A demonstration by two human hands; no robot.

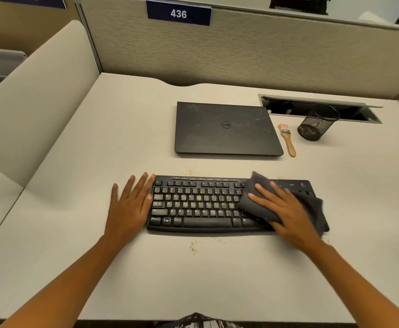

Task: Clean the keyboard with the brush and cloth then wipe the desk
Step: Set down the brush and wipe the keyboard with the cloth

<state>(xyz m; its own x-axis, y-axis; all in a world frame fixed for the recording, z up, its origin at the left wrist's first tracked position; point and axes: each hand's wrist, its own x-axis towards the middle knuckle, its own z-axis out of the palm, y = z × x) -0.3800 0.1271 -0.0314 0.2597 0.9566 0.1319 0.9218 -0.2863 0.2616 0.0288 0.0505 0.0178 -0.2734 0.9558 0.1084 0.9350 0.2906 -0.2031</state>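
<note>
A black keyboard (198, 204) lies across the middle of the pale desk (193, 275). My right hand (286, 210) presses flat on a dark grey cloth (257, 197) that covers the keyboard's right part. My left hand (129, 204) rests flat on the desk with fingers spread, its thumb against the keyboard's left edge. A small wooden-handled brush (287, 140) with pinkish bristles lies farther back, between the laptop and the mesh cup. Brownish crumbs (193, 247) dot the desk just in front of and behind the keyboard.
A shut black laptop (225, 129) lies behind the keyboard. A black mesh pen cup (317, 123) stands at the back right, beside an open cable slot (321, 107) in the desk. Cubicle partitions (241, 50) wall off the back and left.
</note>
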